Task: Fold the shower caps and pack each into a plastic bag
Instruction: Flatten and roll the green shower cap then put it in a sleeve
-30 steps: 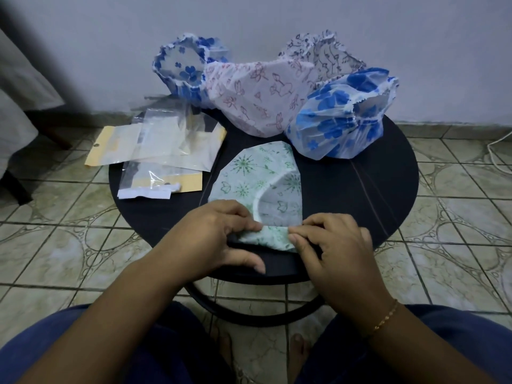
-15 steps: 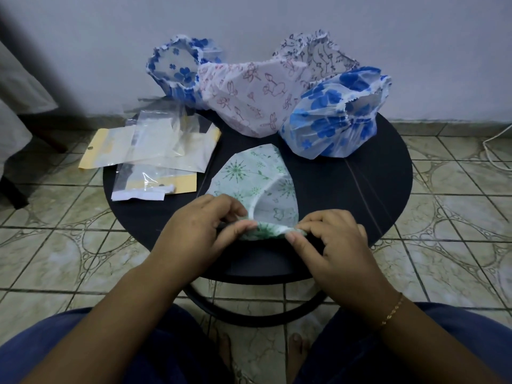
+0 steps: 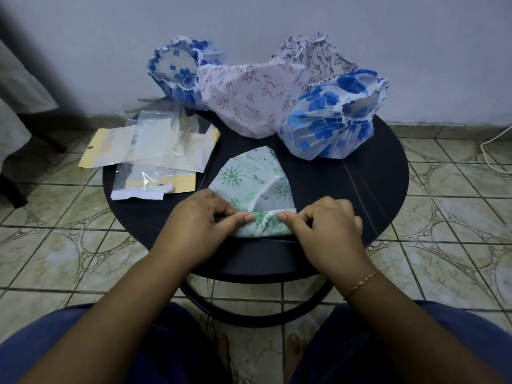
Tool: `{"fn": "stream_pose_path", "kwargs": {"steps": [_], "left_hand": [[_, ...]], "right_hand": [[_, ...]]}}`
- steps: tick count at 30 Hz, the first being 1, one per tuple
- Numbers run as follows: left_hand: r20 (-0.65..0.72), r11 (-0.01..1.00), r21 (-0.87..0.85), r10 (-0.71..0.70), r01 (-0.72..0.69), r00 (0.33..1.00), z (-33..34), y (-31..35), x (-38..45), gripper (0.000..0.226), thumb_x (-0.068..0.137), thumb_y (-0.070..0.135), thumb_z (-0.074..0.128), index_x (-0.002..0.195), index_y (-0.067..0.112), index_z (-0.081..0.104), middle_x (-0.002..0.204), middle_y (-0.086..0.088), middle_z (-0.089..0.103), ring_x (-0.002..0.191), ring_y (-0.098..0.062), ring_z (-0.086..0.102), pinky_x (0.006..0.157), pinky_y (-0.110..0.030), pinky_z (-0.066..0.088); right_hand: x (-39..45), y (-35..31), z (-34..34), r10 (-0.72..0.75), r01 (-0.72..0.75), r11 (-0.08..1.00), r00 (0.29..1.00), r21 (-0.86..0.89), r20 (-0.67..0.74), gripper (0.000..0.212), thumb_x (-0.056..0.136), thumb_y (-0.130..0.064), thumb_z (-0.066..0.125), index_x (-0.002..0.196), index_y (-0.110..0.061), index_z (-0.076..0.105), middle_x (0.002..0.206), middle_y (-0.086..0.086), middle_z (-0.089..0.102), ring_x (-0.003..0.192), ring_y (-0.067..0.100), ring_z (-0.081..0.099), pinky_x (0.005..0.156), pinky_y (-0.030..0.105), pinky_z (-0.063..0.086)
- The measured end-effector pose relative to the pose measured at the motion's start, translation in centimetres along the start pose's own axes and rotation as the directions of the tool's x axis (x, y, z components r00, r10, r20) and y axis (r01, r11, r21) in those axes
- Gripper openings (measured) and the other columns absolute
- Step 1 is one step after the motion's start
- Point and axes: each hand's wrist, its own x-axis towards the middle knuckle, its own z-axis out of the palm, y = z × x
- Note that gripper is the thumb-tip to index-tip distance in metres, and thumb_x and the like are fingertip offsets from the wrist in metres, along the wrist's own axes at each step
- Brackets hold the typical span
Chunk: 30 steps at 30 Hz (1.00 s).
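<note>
We pinch the green cap's rolled near edge with both hands; its point apparently aims toward the table's far edge.

A home: tiled floor, plain wall, small round table.

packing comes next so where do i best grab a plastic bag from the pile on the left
Take the top bag by its near-left corner, coming from the table's left edge. The bags lie flat and overlapped, and that side overhangs the rim, so a pinch can get under it. Both the left hand and the right hand now pinch the green cap, so free one first.
</note>
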Motion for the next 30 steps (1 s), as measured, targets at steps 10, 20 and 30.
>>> {"fn": "stream_pose_path", "kwargs": {"steps": [10,20,30], "left_hand": [[-0.049,0.847,0.278,0.484,-0.453,0.874,0.7,-0.7,0.1,0.024,0.085,0.039,0.055,0.089,0.019,0.069,0.084,0.008,0.064,0.078,-0.016,0.055,0.071,-0.034,0.044],[0.052,0.980,0.032,0.193,-0.195,0.980,-0.6,-1.3,0.0,0.045,0.057,0.062,0.062,0.097,0.041,0.064,0.093,0.026,0.059,0.087,0.007,0.057,0.077,0.001,0.037],[-0.078,0.989,0.010,0.149,-0.149,0.986,-0.3,-1.0,-0.1,0.038,0.065,0.068,0.052,0.074,0.033,0.064,0.080,0.013,0.062,0.079,0.000,0.057,0.067,-0.017,0.044]], "right_hand": [[-0.2,0.4,0.7,-0.210,0.211,0.977,0.964,-0.014,-0.163,0.018,0.087,-0.045,0.056,0.098,-0.035,0.066,0.094,-0.008,0.056,0.099,0.019,0.045,0.075,0.030,0.020],[-0.7,1.8,-1.1,-0.262,0.266,0.959,0.964,-0.094,0.054,0.055,0.077,-0.068,0.047,0.127,-0.046,0.050,0.112,-0.021,0.033,0.120,0.004,0.024,0.086,0.024,0.011],[-0.2,1.5,-1.1,-0.093,0.088,0.975,0.996,0.204,0.013,0.029,0.079,-0.057,0.055,0.080,-0.034,0.073,0.101,-0.022,0.055,0.109,-0.001,0.033,0.083,0.026,0.015]]}}
